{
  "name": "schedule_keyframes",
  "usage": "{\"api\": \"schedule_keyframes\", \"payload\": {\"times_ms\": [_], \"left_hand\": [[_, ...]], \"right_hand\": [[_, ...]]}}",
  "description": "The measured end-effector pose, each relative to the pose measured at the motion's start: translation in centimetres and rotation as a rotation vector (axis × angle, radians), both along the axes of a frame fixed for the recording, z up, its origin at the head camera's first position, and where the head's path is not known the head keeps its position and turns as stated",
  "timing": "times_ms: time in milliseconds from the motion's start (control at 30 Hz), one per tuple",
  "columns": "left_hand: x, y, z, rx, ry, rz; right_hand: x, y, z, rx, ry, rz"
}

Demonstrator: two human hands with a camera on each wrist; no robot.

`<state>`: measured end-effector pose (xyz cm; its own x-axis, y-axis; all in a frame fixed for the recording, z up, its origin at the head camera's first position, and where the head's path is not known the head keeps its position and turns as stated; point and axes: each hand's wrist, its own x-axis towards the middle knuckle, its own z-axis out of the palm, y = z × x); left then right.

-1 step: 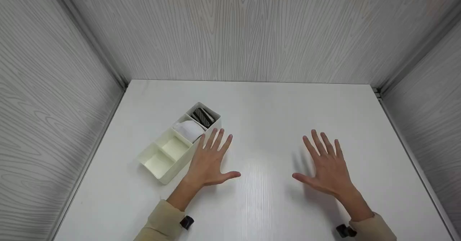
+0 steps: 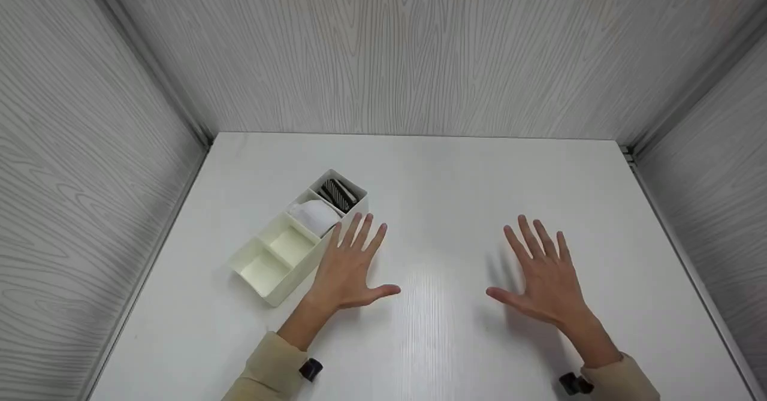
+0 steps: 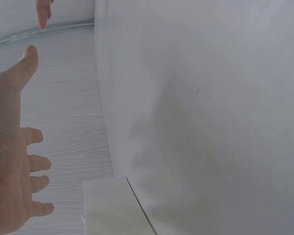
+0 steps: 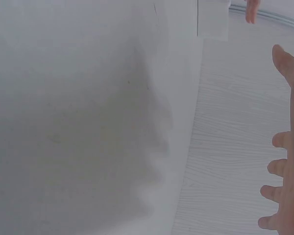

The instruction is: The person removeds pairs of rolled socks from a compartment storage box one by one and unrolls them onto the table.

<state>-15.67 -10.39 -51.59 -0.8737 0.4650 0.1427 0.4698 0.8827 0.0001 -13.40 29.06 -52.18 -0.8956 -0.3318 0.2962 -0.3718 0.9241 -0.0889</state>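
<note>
My left hand [image 2: 346, 272] is spread palm-down over the white table [image 2: 440, 227], fingers straight and thumb out, holding nothing. Its fingertips overlap the right side of a cream divided box [image 2: 296, 276] in the head view. In the box's far compartment sits a folded black item with pale stripes [image 2: 337, 193]; beside it is a rounded white item [image 2: 314, 216], cloth-like in look. The two near compartments show their bare floor. Farther right, my right hand [image 2: 546, 284] is likewise spread above the table and holds nothing. Both hands appear from the side in the wrist views.
Pale wood-grain panels stand at the back [image 2: 413, 53], the left [image 2: 78, 149] and the right [image 2: 719, 167] of the table. The box lies at a slant on the left half. Each hand casts a shadow on the tabletop. A small black clip [image 2: 310, 369] sits at the left cuff.
</note>
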Motion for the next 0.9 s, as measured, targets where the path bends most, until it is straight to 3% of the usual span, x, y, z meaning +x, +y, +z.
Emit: {"api": "schedule_keyframes", "payload": {"times_ms": [433,900], "left_hand": [[0.0,-1.2,0.5,-0.052,0.012,-0.005],[0.5,-6.9,0.6,0.016,-0.004,0.069]], "right_hand": [[0.0,-0.7,-0.3,-0.004,-0.015,0.013],[-1.8,-4.6,-0.8,0.030,-0.005,0.111]]}}
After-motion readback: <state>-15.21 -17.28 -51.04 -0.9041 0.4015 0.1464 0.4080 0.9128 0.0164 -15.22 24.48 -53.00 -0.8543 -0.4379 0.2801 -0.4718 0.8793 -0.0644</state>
